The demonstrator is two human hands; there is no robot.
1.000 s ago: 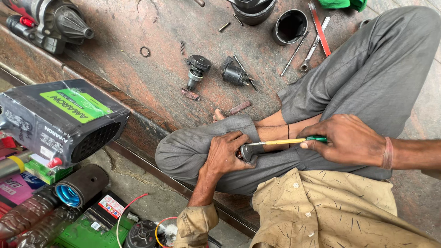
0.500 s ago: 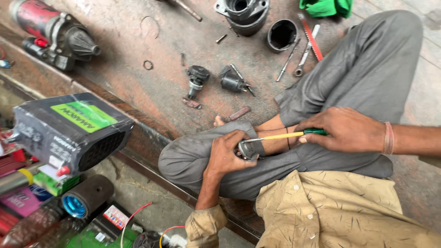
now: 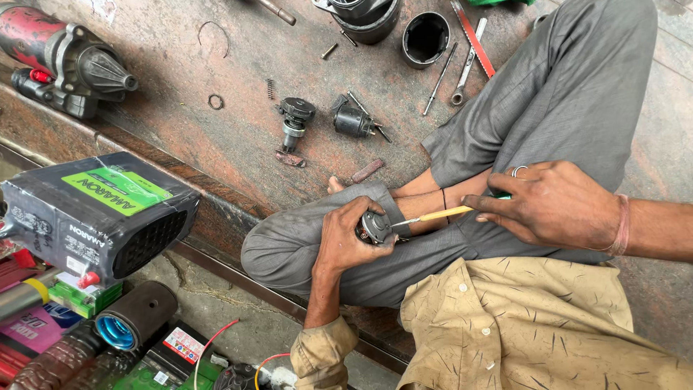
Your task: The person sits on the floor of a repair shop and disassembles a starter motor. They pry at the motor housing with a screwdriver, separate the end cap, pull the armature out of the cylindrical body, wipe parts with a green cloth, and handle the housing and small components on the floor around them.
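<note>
1. A worn reddish-brown stone slab [image 3: 216,144] fills the upper part of the view, with a lower floor strewn with batteries at 7 o'clock; the person sits on the slab's edge in grey trousers and a tan shirt.
2. The left hand [image 3: 346,242], just below centre, is curled tight around a small round metal motor part [image 3: 375,227] resting on the grey-clad knee.
3. The right hand [image 3: 556,206], at 3 o'clock, is closed around a screwdriver [image 3: 440,214] with a yellow shaft and green handle; its tip touches the motor part, the shaft running level from right to left.
4. At 12 o'clock of the hands lie a starter drive gear [image 3: 294,119] standing upright and, just beside it, a dark small motor piece [image 3: 354,119].
5. Farther up, at 1 o'clock, are a black cylindrical housing [image 3: 426,36], a spanner [image 3: 468,65] and a red-handled tool [image 3: 473,36].
6. At 10 o'clock rests a red starter motor [image 3: 61,61].
7. At 9 o'clock sits a black car battery [image 3: 97,213] with a green label, tilted; below it, at 8 o'clock, lies a dark cylinder with a blue inside [image 3: 133,321].
</note>
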